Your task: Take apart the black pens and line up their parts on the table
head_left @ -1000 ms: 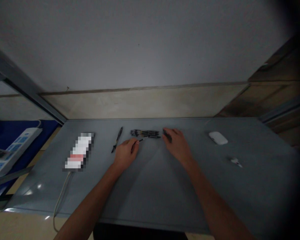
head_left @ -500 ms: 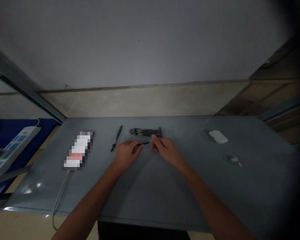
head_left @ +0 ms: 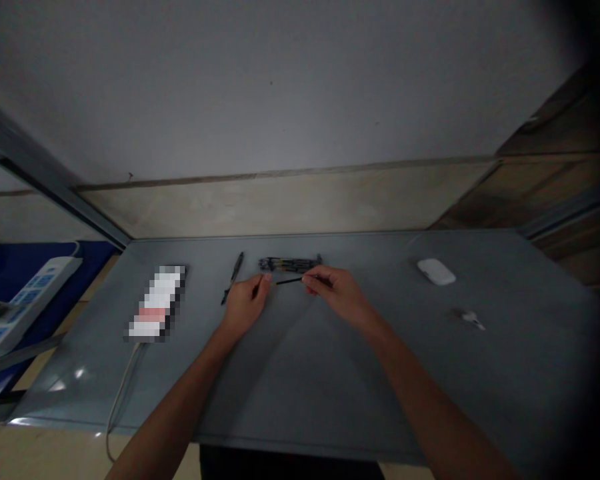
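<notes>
A thin black pen refill (head_left: 289, 281) with a yellowish end spans the gap between my hands. My right hand (head_left: 337, 290) pinches its right end between thumb and fingers. Its yellowish end lies close to the fingertips of my left hand (head_left: 246, 301), whose fingers are closed; what they hold, if anything, is hidden. Just beyond my hands, several dark pens (head_left: 285, 264) lie side by side in a bundle. A single black pen (head_left: 237, 267) rests at a slant behind my left hand, which partly covers it.
On the left of the grey table (head_left: 300, 400) lies a phone (head_left: 159, 300) with a cable (head_left: 121, 387) running off the front edge. A white rounded case (head_left: 436, 272) and a small white object (head_left: 473, 320) lie at right. A power strip (head_left: 30, 300) sits beyond the table's left side.
My right hand has taken hold of the thin black refill, which earlier stuck out from my left hand. The left hand has shifted slightly left and turned, its thumb now pointing up.
</notes>
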`<state>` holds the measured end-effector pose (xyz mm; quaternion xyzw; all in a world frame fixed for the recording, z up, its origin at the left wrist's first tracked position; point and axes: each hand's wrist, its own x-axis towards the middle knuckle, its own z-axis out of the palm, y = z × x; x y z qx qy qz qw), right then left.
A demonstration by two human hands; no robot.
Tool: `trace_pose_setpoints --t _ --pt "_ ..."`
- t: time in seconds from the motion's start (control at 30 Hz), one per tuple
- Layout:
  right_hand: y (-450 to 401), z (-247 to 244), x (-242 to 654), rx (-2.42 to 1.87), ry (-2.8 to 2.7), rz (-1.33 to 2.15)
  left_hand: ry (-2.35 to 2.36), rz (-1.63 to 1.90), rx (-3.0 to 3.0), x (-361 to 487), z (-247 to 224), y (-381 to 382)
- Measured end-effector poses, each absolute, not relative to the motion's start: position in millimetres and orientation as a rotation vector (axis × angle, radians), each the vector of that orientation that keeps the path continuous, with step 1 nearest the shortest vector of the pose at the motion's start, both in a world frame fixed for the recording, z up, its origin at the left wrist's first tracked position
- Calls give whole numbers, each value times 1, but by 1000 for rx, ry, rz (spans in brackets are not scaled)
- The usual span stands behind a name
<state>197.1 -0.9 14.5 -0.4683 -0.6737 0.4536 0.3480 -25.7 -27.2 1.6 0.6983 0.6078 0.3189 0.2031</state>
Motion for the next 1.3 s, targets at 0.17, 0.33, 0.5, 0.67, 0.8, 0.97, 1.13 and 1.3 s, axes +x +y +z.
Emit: trace_pose_setpoints --t 0.17,0.33,0.5,0.67,0.8,0.97,1.13,1.3 --pt "-4 10 194 -1282 -1687 1247 1729 838 2004 -23 0 -29" --pt "-2 10 195 -1209 -1784 1211 1753 910 1917 -25 -1 -26" --pt "-2 12 194 -1158 -1772 1246 1761 990 1844 -29 -4 -22" --pt "-4 12 194 -1299 -1708 1313 1787 955 1894 -26 -2 -25" --pt "-3 12 196 -1231 -1790 1252 1733 1001 1844 -27 -3 -24" --pt "-1 15 196 -1190 -1738 1247 1693 1018 1787 -32 -8 -20" --pt "-4 17 194 -1329 -1697 1272 1729 987 1779 -29 -5 -22" --pt "-3 16 196 -1289 -1795 1198 1633 987 1676 -30 -2 -21"
